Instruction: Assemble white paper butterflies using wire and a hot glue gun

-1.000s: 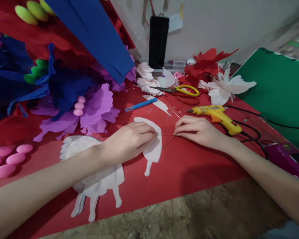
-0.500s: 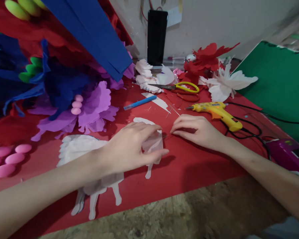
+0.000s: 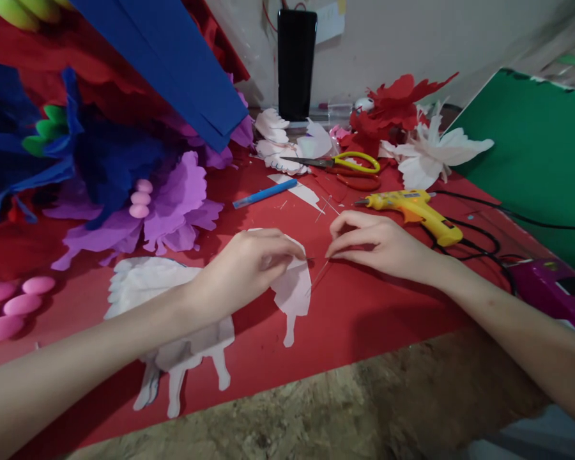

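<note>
My right hand (image 3: 381, 246) is closed in a pinch over the red sheet. A thin pale strand (image 3: 319, 278) slants down to the left from its fingertips, past the edge of a white wing-shaped cutout (image 3: 294, 287). Above that cutout my left hand (image 3: 253, 265) is also pinched closed. A short, thin dark bit (image 3: 311, 258) sticks out at its fingertips, too small to name. Under my left forearm lies a stack of white cutouts (image 3: 148, 281) with scalloped edges, partly hidden.
A yellow glue gun (image 3: 412, 207) with a black cord lies to the right. Scissors (image 3: 354, 163), a blue pen (image 3: 265, 193) and a propped phone (image 3: 296, 64) stand farther back. Purple paper petals (image 3: 177, 204) and pink ovals (image 3: 22, 303) are at left, a green board (image 3: 522, 153) at right.
My left fingers have come together into a pinch, where they were spread over the white cutout. More of that cutout now shows. My right hand keeps its pinch in nearly the same place.
</note>
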Demonstrator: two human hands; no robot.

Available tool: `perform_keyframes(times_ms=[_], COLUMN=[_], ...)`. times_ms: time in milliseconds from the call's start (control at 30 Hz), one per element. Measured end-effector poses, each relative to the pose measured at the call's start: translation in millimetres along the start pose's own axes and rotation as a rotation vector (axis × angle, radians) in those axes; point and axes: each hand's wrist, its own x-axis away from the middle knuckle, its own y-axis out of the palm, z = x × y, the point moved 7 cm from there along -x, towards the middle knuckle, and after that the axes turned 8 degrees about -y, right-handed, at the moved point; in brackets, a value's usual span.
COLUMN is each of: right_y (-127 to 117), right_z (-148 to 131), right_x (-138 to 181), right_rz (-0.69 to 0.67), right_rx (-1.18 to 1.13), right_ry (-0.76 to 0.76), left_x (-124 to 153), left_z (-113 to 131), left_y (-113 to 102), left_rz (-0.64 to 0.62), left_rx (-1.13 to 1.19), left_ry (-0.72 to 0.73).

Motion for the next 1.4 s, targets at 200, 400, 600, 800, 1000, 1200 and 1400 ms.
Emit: perform_keyframes(times_ms=[200, 400, 600, 800, 1000, 1200, 1400], right_y=[3, 7, -3, 17, 21, 21, 17], right_z=[0, -1, -19, -46, -37, -36, -37], right_x=[0, 0, 2, 7, 12, 11, 8], right_rz=[-0.003, 0.0, 0.026, -0.128, -0.133, -0.144, -0.074], right_rx=[-0.018, 0.007, 0.174, 0.135, 0.038, -0.042, -0.035], right_ry=[-0.022, -0.001, 0.016, -0.294, -0.274, -0.272, -0.209], left_x=[0, 0, -1, 0, 3, 8, 12], left_z=[-2, -8, -6, -3, -4, -2, 3], left_y=[2, 6, 4, -1, -3, -1, 5], left_rz=[-0.019, -0.084, -0.084, -0.032, 0.037, 0.054, 0.083], left_rx=[0.087, 0.214, 0.225, 0.113, -0.206, -0.364, -0.413], left_ry=[-0.064, -0.172, -0.153, -0.072, 0.028, 0.089, 0.143])
